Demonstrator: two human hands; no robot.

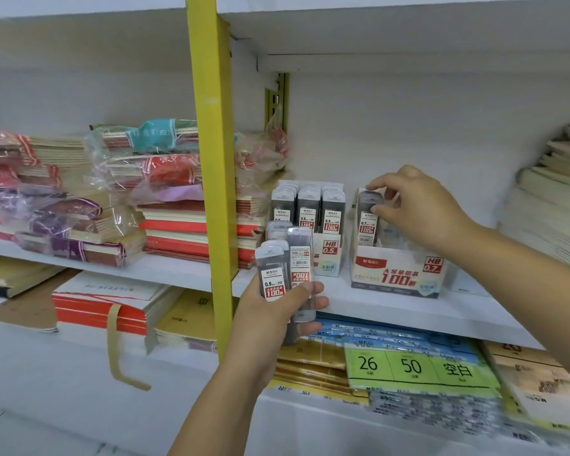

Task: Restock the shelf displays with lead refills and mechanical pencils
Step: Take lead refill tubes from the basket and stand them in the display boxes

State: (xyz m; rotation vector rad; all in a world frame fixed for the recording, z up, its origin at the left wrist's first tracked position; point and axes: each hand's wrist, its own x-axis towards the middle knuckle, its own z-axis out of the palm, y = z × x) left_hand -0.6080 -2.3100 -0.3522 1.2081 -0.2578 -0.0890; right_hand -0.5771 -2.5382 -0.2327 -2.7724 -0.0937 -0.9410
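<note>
One head-worn wide-angle camera faces forward and slightly downward, close to the shelves. The yellow upright stands just left of frame centre.

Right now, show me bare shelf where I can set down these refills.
Bare shelf runs along the front edge before the HB 0.5 box and HB 0.7 box, and right of the HB 0.7 box up to the paper stack. The HB 0.5 box is packed; left of the yellow post, notebooks crowd the shelf.

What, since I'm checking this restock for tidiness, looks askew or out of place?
In the left hand, one lead refill case is upside down: its label reads inverted, unlike the upright case beside it.
</note>
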